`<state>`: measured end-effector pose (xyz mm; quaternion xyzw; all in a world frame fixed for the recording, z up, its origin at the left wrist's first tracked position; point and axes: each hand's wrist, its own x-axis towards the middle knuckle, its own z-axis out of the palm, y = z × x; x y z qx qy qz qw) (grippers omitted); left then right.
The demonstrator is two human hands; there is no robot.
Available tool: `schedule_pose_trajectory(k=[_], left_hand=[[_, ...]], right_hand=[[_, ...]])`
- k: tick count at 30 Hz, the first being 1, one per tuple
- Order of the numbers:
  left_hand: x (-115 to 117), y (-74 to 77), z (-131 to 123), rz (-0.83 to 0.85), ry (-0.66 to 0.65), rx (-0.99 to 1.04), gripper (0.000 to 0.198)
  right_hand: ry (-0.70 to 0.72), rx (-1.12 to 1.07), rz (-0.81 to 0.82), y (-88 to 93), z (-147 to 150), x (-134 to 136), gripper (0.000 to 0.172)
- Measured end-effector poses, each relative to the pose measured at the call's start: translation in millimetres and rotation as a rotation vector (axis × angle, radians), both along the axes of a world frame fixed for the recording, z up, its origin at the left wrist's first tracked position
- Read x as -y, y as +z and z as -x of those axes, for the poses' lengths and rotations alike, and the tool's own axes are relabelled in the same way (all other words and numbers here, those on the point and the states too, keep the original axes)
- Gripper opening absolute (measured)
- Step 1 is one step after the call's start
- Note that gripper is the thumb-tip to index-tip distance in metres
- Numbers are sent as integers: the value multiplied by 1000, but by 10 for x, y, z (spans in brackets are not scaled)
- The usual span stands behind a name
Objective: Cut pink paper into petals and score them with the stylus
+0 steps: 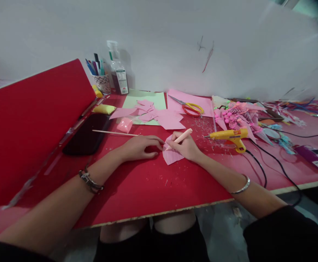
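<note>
Toward the near middle of the red tabletop, the small pink paper piece lies between your two hands. Your right hand pinches a pale pen between thumb and fingers, slanted over the paper. Your left hand rests at the paper's left edge, thumb parted from the fingers; whether its fingertips press down cannot be told. If that hold is slack, the paper could skid or turn under the pen and send a stroke astray; pushing too hard might crease or tear it. Swinging your right hand outward could knock the yellow glue gun. At the far left, a patterned cup holds several pens, and just right of it a clear bottle has dark liquid in its lower part. Nearer, a clear packet contains something pink.
</note>
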<state>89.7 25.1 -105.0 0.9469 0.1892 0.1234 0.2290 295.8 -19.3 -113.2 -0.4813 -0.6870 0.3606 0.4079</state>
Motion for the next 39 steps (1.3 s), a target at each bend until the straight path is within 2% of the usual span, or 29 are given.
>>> schedule_pose_trajectory(k=[5,13,28,39], left_hand=[[9,3,5,-77,-10,-30,29],[-3,4,2,-65,-10,-47,28],[-1,3,6,-57,-12,-39,27],[5,17,-1,-58,-12,-22,29]], right_hand=[[5,79,-27,13,10,-26,28],[-26,150,-88,-13,-49,-124,29],[-157,61,-118,-19,-189,-297,28],[-349,324,-282,-19,-275,-346,25]])
